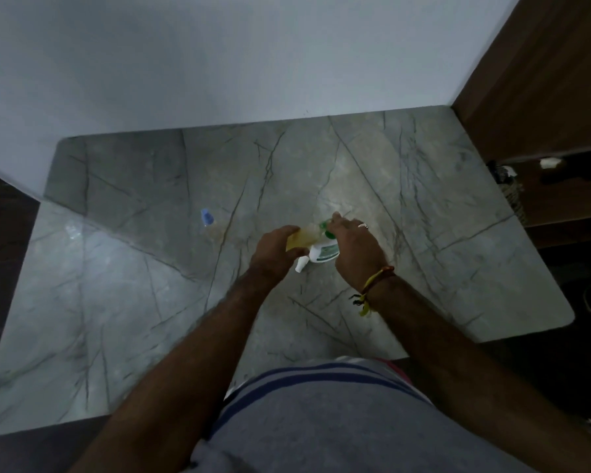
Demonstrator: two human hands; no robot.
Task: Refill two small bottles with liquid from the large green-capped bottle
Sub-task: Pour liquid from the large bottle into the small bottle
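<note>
A large bottle (306,238) with yellowish liquid and a white label stands near the middle of the marble table (441,199). My left hand (275,250) grips its body from the left. My right hand (355,247) has its fingers curled round the green cap (325,229) at the top. A small white bottle (302,264) lies on the table just below the large one, between my hands. A small clear bottle with a blue cap (207,218) stands to the left, apart from both hands.
A crumpled bit of clear plastic (74,230) lies near the table's left edge. A white wall rises behind the table. A wooden cabinet (543,97) with dark items on a shelf stands at the right.
</note>
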